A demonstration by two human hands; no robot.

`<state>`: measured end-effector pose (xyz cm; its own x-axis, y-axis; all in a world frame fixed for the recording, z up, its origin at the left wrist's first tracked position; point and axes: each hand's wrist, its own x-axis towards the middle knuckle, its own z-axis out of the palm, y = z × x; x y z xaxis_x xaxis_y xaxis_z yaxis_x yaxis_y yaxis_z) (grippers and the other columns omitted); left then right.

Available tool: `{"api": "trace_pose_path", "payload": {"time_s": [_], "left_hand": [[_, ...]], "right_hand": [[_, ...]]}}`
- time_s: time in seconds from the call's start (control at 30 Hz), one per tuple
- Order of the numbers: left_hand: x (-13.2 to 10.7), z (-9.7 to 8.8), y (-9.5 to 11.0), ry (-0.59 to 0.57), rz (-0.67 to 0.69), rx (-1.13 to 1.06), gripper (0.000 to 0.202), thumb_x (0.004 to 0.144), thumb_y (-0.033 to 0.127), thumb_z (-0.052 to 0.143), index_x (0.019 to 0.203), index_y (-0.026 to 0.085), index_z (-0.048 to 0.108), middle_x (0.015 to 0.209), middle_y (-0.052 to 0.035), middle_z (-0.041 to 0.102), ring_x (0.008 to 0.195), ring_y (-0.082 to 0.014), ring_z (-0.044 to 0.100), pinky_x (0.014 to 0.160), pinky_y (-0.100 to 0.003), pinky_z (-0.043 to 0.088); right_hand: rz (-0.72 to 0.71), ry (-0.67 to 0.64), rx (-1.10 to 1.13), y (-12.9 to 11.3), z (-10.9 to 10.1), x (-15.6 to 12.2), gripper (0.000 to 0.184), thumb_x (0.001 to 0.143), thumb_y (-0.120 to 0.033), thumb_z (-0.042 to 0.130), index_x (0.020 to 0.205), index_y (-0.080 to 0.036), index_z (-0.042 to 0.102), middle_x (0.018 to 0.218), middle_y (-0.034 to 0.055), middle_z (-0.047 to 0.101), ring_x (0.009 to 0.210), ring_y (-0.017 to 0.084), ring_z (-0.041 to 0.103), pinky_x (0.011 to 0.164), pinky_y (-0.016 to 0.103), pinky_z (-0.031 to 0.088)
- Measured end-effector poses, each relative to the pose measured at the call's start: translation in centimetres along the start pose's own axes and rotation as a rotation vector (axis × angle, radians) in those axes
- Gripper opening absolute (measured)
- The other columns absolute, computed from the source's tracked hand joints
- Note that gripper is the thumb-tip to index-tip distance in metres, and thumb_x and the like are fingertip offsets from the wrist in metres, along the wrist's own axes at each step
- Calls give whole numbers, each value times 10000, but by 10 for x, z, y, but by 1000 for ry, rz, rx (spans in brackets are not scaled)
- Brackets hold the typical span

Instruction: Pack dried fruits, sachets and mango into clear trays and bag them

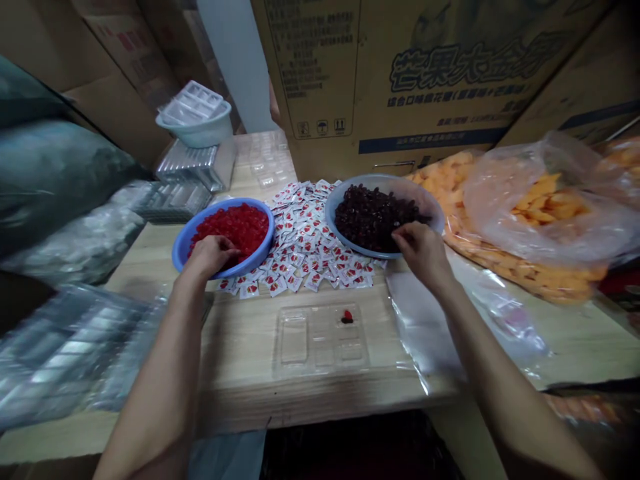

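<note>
Hands [213,253] [420,248] in round bowls [183,243] [435,207]

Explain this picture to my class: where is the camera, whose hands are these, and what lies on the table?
The camera sits on a person's head, looking forward and down, so both arms are that person's own. The left hand reaches into a blue bowl of red candied pieces. The right hand dips into a second bowl of dark dried fruit. Whether either hand grips anything cannot be seen. Between the bowls lie small white sachets. Nearer the camera, a clear plastic tray holds one red piece. At right are bags of orange fruit slices.
</note>
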<state>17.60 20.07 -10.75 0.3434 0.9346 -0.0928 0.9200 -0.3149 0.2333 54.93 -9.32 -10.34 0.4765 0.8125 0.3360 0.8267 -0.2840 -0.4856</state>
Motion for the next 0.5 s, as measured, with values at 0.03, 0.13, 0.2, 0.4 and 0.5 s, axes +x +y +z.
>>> {"api": "trace_pose_path", "payload": {"time_s": [0.03, 0.13, 0.2, 0.4, 0.5], "left_hand": [[-1, 3, -1, 24, -6, 10, 191, 718, 412, 693, 741, 223, 708, 815, -62, 762, 773, -256, 684, 685, -306, 490], [-4, 6, -7, 48, -10, 48, 193, 769, 399, 638, 763, 222, 715, 842, -80, 763, 812, -274, 689, 718, -326, 497], [-4, 5, -9, 16, -22, 58, 206, 777, 405, 635, 718, 220, 705, 797, -85, 747, 793, -281, 683, 731, -342, 493], [-12, 2, -10, 190, -107, -95, 293, 755, 491, 697, 704, 205, 656, 724, -60, 681, 747, -254, 630, 772, -361, 483], [-34, 1, 1, 513, -64, -274, 290, 815, 476, 653, 819, 186, 670, 797, -37, 677, 764, -214, 613, 827, -360, 491]], "right_hand": [[32, -74, -98, 9, 6, 16, 171, 910, -184, 555, 951, -151, 718, 974, 111, 706, 920, 247, 634, 838, 347, 481], [95, -249, -254, 31, 26, 52, 208, 808, -96, 629, 973, -153, 742, 1010, 113, 718, 1004, 264, 642, 911, 354, 480], [113, -292, -267, 38, 35, 64, 247, 748, -75, 673, 963, -171, 748, 982, 99, 722, 964, 256, 657, 875, 345, 495], [80, -380, -254, 44, 35, 73, 168, 697, -88, 705, 841, -173, 725, 844, 48, 715, 775, 173, 646, 718, 243, 481], [28, -388, -220, 46, 33, 71, 157, 737, -79, 650, 846, -171, 716, 862, 41, 724, 789, 161, 639, 721, 225, 463]]}}
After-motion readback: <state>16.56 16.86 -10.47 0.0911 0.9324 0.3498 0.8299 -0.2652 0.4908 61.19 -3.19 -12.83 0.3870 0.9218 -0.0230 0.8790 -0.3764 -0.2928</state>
